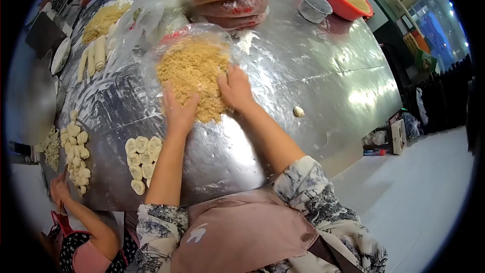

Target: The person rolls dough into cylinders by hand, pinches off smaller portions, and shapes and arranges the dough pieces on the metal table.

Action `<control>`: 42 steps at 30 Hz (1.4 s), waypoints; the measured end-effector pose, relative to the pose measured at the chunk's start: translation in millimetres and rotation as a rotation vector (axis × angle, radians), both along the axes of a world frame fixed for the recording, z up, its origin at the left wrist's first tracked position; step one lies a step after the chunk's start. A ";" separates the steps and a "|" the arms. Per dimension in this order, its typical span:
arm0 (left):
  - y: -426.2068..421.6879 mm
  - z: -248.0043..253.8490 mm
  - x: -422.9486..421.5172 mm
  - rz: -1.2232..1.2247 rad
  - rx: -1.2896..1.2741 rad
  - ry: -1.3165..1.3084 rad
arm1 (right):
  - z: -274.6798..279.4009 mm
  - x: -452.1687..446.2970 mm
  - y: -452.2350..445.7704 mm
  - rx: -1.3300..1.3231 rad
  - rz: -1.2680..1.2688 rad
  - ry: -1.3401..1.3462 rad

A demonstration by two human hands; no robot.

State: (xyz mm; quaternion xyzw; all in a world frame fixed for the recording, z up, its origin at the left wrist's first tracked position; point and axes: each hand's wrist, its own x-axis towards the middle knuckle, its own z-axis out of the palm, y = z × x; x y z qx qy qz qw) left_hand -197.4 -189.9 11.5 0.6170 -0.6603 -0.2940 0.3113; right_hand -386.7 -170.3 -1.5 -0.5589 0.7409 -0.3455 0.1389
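A flat heap of yellow crumbly mixture point(197, 71) lies on the metal table in front of me, with a clear plastic bag point(214, 31) around its far side. My left hand point(180, 114) rests on the heap's near left edge, thumb and fingers spread. Against the right edge, my right hand point(236, 89) touches the crumbs with its fingers apart, holding nothing I can see. Several round pale dough pieces point(144, 154) sit in rows left of my left forearm.
Bagged flat round stacks point(225, 0) stand behind the heap. A clear plastic tub point(314, 7) and red basin point(353, 10) are far right. One small dough piece point(298, 111) lies right. Dough logs point(92, 58) and dough lumps point(76, 151) lie left, near a co-worker's hand point(59, 190).
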 end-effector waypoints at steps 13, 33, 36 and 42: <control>94.0 8.7 55.7 -0.158 0.032 0.118 | 3.8 -110.2 161.4 0.039 -0.258 0.433; 202.1 26.2 165.2 0.238 -0.294 -0.017 | 11.8 170.5 9.3 0.026 0.499 0.022; 198.7 30.7 162.7 0.227 -0.302 0.024 | 5.1 182.2 -11.9 -0.061 0.479 0.069; 182.7 43.0 152.7 0.173 -0.355 0.085 | 18.0 170.9 0.1 0.038 0.275 -0.961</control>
